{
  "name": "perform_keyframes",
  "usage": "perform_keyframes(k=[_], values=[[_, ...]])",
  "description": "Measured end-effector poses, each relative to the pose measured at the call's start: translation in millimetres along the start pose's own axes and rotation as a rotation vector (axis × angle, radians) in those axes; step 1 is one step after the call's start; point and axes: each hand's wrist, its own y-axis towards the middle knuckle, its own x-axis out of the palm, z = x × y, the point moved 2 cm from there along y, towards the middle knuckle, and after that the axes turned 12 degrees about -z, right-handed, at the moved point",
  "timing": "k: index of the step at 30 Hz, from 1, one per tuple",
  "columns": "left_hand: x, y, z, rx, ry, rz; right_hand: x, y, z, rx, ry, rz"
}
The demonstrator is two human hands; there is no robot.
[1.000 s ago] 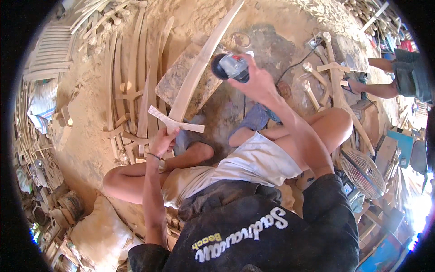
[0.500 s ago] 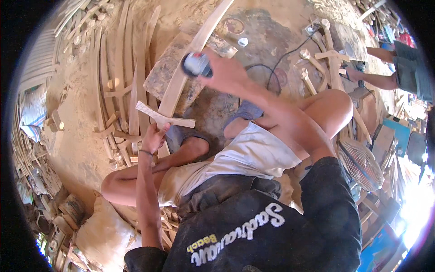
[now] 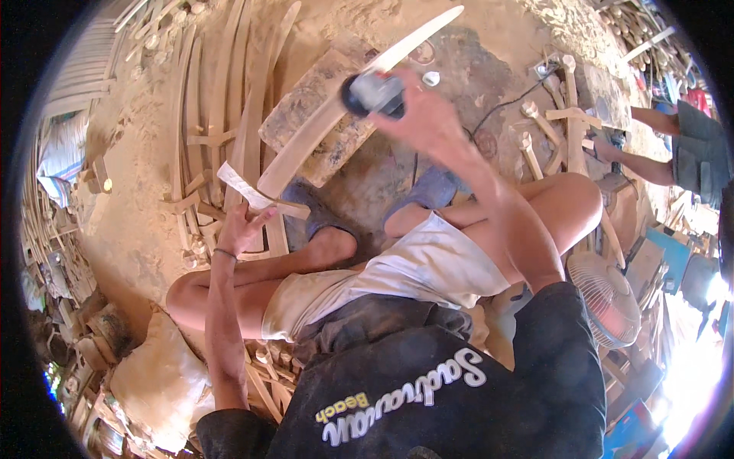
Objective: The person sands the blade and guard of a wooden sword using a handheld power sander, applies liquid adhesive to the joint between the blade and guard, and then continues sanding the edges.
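Observation:
A curved wooden sword (image 3: 300,151) slants across a low, stained block (image 3: 294,113), its pale tip pointing far right. Near its crossguard (image 3: 243,187), my left hand (image 3: 245,228) is closed round the hilt, which the fingers mostly hide. My right hand (image 3: 430,115) grips a handheld power sander (image 3: 381,93), smeared by motion. The sander's dark round head meets the blade around its middle, above the block's far right part. Whether the disc is spinning cannot be made out.
Several wooden swords (image 3: 200,107) lie on the dusty ground at left; more wooden pieces (image 3: 569,115) lie at right. A black cord (image 3: 501,105) crosses the ground. A fan (image 3: 604,300) stands by my right knee. Another person's legs (image 3: 650,157) show far right.
The sander has moved right, farther along the blade toward its tip. The sword has turned in my left hand, and its whole tip now shows. The view has shifted a little.

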Motion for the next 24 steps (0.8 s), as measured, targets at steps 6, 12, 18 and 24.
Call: perform_keyframes(k=[6,12,18,24], values=[[15.5,-6.1,38.6,-0.005,0.038,0.056,54.0,-20.9,-49.8,-0.243,-0.024,-0.202],[17.4,-15.4,35.7,0.085,0.121,0.113,24.6,1.8,-24.8,-0.104,-0.109,-0.146],[18.9,-3.9,66.3,0.025,0.17,0.102,-30.8,34.8,87.4,0.185,-0.088,0.255],[22.3,-16.1,43.1,-0.041,0.423,0.269,-21.9,4.7,36.4,0.121,-0.023,0.103]])
